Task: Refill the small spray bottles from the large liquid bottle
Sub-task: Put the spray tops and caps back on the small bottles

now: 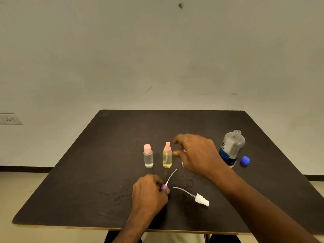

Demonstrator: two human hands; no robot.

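Left hand (pixel 149 193) grip holding purple sprayer head (pixel 164 187); right hand (pixel 196 153) grip wide, at 3 o'clock beside yellow spray bottle (pixel 167 158); large bottle (pixel 231 148) uncapped on surface (pixel 87 190).

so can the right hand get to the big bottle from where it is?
Probably yes. The right hand hovers open just left of the uncapped large bottle, with bare table between them; only the blue cap sits beyond it.

Head view, down over table (pixel 87 155)
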